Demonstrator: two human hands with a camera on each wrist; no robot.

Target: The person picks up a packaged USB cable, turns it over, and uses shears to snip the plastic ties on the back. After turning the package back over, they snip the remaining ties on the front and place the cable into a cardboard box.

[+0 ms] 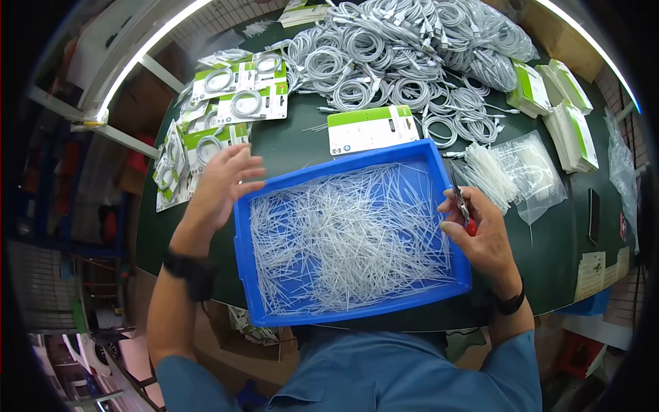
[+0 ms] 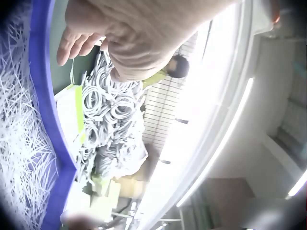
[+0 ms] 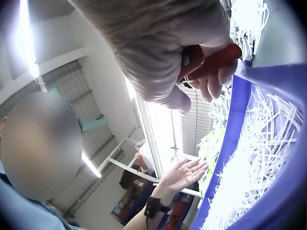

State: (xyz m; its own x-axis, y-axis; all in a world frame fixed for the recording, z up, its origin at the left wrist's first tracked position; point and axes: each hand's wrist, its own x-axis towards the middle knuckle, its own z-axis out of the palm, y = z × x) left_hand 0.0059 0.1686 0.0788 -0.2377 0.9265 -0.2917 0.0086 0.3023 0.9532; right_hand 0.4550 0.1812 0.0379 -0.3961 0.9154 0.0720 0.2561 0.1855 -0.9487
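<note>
My left hand [image 1: 223,182] is held up beside the left rim of the blue tray [image 1: 244,254], fingers apart, with nothing in it. Thin white plastic strips [image 1: 357,240], looking like cable tie ends, cover much of the tray's floor. At the tray's right rim, my right hand [image 1: 484,230] grips small pliers [image 1: 470,225] with metal tips pointing away from me. Their red handles [image 3: 213,64] show between the fingers in the right wrist view. In the left wrist view the left palm [image 2: 139,43] faces the camera, above coiled cables.
Coiled grey cables [image 1: 371,48] are heaped at the back. Carded cables [image 1: 247,103] lie back left. A green-and-white card [image 1: 371,130] sits behind the tray. Right of it are white cable ties [image 1: 487,172], a plastic bag [image 1: 535,168] and stacked cards [image 1: 570,137].
</note>
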